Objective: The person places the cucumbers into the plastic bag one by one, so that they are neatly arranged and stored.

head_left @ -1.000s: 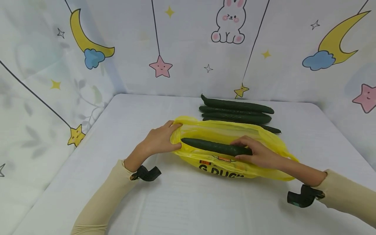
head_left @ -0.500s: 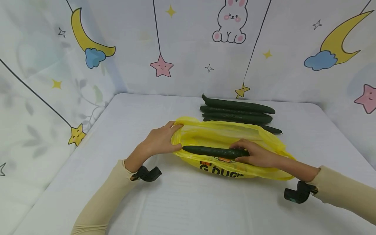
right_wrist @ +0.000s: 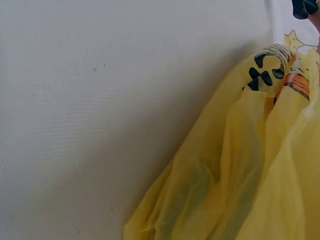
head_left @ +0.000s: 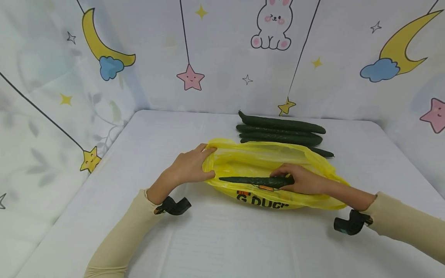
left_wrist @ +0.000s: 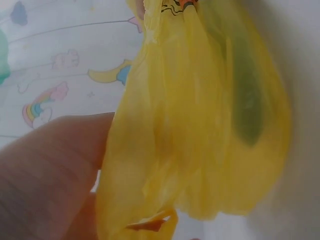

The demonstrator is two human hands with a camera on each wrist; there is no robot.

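Observation:
My right hand (head_left: 306,180) grips the right end of a dark green cucumber (head_left: 248,180), which lies level in the mouth of a yellow plastic bag (head_left: 229,162). The bag has "G DUCK" printed on its front. At the bag's left edge, my left hand (head_left: 189,164) holds the rim, its thumb and fingers spread apart so the mouth gapes. Through the thin plastic (left_wrist: 175,125) in the left wrist view, a long green shape (left_wrist: 248,100) shows inside. Dim green shapes (right_wrist: 187,197) also show through the bag in the right wrist view; the right hand is hidden there.
Behind the bag lie several more cucumbers (head_left: 281,123), side by side on the white table (head_left: 167,131); the bag partly covers the nearest. A patterned cloth wall (head_left: 222,50) rises at the table's back and left.
The right hand has lowered the cucumber deeper into the bag's mouth, bringing its left end down; the near rim now hides part of it. The left hand stays in place.

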